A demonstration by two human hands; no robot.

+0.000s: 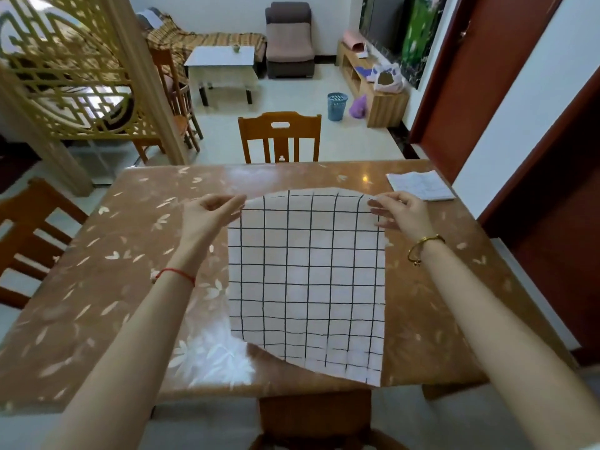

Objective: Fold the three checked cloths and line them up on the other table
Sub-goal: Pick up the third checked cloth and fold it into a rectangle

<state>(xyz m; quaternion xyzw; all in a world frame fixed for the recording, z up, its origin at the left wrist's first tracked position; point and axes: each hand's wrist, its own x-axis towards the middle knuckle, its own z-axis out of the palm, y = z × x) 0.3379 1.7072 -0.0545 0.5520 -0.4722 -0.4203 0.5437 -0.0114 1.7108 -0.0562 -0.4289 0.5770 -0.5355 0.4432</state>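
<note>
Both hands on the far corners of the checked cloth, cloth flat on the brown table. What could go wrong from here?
1. The white cloth with black checks lies skewed, with its near right corner at the front edge of the glossy brown flower-patterned table. Folding from here may leave the edges misaligned or drag it off the edge.
2. The left hand and right hand pinch the corners with fingertips only, so a corner could slip mid-fold.
</note>
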